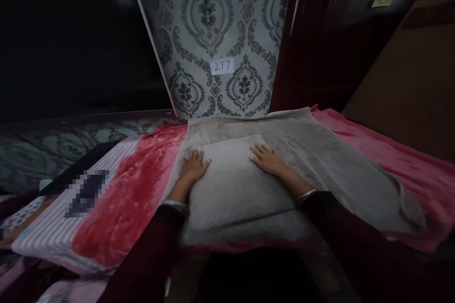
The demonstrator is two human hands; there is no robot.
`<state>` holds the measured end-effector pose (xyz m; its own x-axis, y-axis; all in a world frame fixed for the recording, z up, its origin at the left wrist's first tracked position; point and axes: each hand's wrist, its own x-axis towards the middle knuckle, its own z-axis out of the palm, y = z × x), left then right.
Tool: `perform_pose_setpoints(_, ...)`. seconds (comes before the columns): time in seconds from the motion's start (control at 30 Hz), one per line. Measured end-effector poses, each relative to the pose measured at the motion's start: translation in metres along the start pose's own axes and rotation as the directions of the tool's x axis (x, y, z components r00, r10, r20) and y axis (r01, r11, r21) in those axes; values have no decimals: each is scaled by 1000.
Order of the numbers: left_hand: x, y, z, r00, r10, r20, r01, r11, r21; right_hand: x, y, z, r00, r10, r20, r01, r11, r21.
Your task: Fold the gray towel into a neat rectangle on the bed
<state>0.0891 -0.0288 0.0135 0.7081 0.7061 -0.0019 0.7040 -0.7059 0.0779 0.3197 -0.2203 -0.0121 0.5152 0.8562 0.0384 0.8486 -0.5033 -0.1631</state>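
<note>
A flat square of light grey plush cloth [223, 184] lies in front of me; whether it is a cushion cover or a folded piece, I cannot tell. Beneath it a larger grey blanket [341, 175] is spread, with soft creases on its right half. My left hand [194, 165] rests open at the square's left edge, palm down. Near its upper right corner, my right hand [267, 159] lies flat with fingers stretched out. Neither hand grips anything.
A red and pink blanket [133, 189] shows under the grey one on both sides. On the left are a striped cloth [53, 236] and a blurred-out dark object [87, 193]. Behind are a patterned wall [209, 23], a large dark screen [71, 47] and a cardboard box [415, 80].
</note>
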Motion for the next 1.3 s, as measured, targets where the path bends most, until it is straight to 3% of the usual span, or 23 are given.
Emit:
perform_pose_setpoints(0.1, -36, 6, 3, 991, 112, -76, -110, 993, 28, -30, 12, 7, 998, 33, -55, -33, 999, -10)
perform_pose_setpoints(0.23, -78, 18, 21, 960, 265, -93, -269, 962, -40, -64, 7, 20, 991, -98, -91, 96, 995, -18)
perform_pose_setpoints(0.43, -85, 20, 30, 967, 246, -67, -249, 968, -30, -74, 2, 27, 994, -86, -72, 88, 996, 32)
perform_pose_setpoints(0.6, -94, -3, 31, 965, 250, -84, -259, 959, -119, -77, 9, 26, 996, -69, -52, 71, 996, 47)
perform_pose_setpoints(0.77, -111, -33, 50, 959, 200, -199, -252, 926, -282, -89, 26, 34, 995, -43, -85, 53, 992, 114)
perform_pose_setpoints(0.9, -110, -43, 63, 954, 68, -293, -202, 865, -459, -95, 40, 42, 987, 56, -148, -22, 974, 224)
perform_pose_setpoints(1.0, -101, -45, 61, 953, -47, -299, -155, 772, -616, -95, 46, 40, 977, 120, -179, -62, 953, 296)
perform_pose_setpoints(1.07, -92, -44, 53, 955, -127, -267, -118, 665, -738, -91, 48, 33, 967, 173, -186, -99, 930, 353)
perform_pose_setpoints(1.2, -75, -44, 27, 942, -322, -100, 24, 360, -933, -76, 52, 12, 929, 362, -77, -264, 795, 546)
perform_pose_setpoints(1.3, -66, -45, 11, 925, -375, 66, 135, 162, -978, -60, 55, 1, 904, 427, -18, -324, 712, 623)
